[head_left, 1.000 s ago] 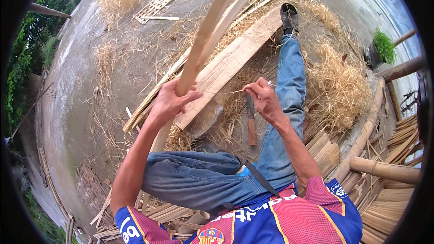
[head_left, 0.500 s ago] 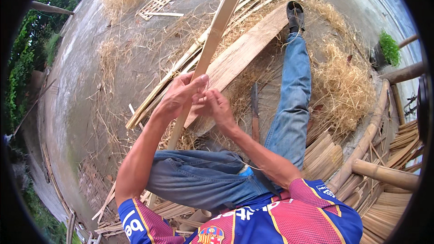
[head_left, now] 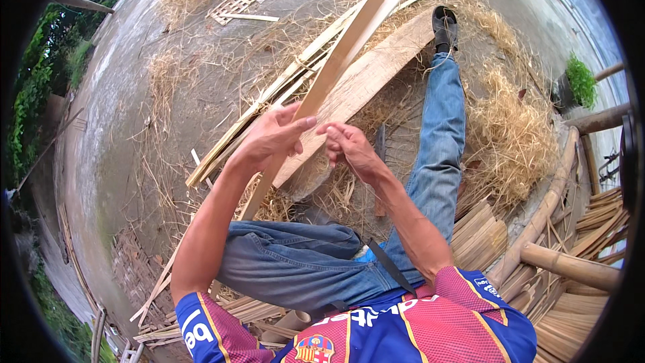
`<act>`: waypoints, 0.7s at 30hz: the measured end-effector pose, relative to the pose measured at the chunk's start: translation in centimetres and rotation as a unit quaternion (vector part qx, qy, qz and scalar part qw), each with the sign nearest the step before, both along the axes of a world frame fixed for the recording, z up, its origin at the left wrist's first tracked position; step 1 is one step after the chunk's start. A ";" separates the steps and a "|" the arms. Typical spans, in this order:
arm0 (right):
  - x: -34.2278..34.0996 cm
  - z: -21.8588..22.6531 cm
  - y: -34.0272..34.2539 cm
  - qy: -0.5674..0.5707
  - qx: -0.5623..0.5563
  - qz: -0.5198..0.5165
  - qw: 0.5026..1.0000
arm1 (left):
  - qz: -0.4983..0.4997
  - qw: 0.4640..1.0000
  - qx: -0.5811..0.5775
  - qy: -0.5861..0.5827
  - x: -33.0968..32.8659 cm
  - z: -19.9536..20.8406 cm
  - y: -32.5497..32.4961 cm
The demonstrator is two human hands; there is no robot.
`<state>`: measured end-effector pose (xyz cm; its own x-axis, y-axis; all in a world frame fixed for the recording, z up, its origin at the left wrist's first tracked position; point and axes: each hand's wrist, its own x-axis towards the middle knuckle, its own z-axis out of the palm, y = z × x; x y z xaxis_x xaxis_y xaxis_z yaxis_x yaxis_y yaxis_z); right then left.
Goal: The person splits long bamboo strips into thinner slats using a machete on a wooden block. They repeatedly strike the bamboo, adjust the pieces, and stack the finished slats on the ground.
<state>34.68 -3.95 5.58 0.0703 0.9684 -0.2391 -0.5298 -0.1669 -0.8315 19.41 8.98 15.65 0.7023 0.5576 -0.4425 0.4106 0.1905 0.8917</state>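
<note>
Concrete floor (head_left: 127, 128), shavings scattered. Wooden board (head_left: 376, 70) lies diagonally ahead. Long strip (head_left: 351, 44) slants above the board, its lower part passing through the left hand (head_left: 272, 138), which is wrapped loosely around it. Right hand (head_left: 353, 151) just beside, fingers curled, thumb near index; cannot tell whether they pinch anything. Both forearms reach forward, elbows bent. Judged step: fingering the strip's edge; continuing there would call for a steady left hold.
</note>
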 end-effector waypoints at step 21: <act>-3.0 1.2 -5.2 0.059 -0.102 0.133 0.984 | -0.050 0.971 0.219 0.079 -0.1 -2.3 -1.5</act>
